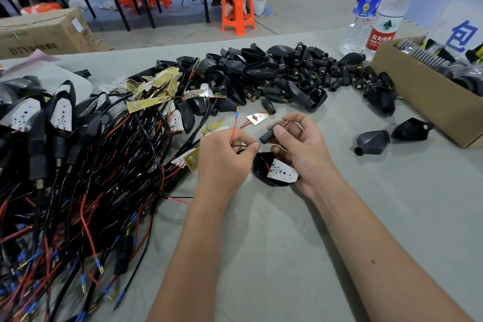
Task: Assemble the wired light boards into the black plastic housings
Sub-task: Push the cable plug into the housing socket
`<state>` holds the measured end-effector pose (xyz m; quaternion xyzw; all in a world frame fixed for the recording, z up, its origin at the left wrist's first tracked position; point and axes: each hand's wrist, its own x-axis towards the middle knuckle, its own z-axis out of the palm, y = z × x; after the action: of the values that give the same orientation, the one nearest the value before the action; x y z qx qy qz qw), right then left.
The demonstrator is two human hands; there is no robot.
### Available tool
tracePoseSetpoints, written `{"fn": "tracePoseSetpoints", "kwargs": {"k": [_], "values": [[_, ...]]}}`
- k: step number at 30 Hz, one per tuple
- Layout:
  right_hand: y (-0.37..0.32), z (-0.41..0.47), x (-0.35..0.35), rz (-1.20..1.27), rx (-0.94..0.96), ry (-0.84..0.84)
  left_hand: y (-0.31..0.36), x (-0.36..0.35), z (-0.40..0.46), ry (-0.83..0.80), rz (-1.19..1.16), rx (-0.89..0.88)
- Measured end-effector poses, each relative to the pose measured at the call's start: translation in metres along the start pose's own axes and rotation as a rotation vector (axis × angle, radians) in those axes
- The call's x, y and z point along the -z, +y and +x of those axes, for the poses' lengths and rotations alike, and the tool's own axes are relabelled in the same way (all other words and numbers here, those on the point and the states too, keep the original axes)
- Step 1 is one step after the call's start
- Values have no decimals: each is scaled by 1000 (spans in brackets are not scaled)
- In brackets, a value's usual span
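My left hand (224,159) pinches a red and a black wire (233,131) at the mouth of a black stem sleeve (268,134); the red wire sticks up with a blue-sleeved tip. My right hand (300,146) grips that sleeve, whose threaded copper end (283,123) shows between the fingers. Below the hands, a white light board (282,171) sits tilted in a black plastic housing (261,165). Empty housings (274,73) are heaped at the back. Wired boards (154,102) lie in a tangle on the left.
Assembled units with wires (52,138) fill the left side. Two loose housings (372,141) lie right of my hands, beside a cardboard box (418,102) of parts. Two water bottles (384,10) stand behind it. A person sits on an orange stool (237,12) beyond the table.
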<state>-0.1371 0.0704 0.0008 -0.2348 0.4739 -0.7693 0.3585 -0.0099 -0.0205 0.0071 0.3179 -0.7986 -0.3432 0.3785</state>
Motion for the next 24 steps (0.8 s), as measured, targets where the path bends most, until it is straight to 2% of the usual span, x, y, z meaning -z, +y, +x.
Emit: {"fn": "tracePoseSetpoints", "kwargs": {"k": [7,13,17,21,24], "values": [[3,1,-2,-19,3,123,6,0,-3,-45,-129,29],[3,-1,-3,-44,17,91,4,-8,-3,182,-238,97],[3,0,-1,-21,21,134,7,-13,-6,91,-373,107],[2,1,0,27,11,226,5,-12,-3,17,-268,51],[0,0,0,60,0,231,-2,-11,-2,32,-228,32]]}}
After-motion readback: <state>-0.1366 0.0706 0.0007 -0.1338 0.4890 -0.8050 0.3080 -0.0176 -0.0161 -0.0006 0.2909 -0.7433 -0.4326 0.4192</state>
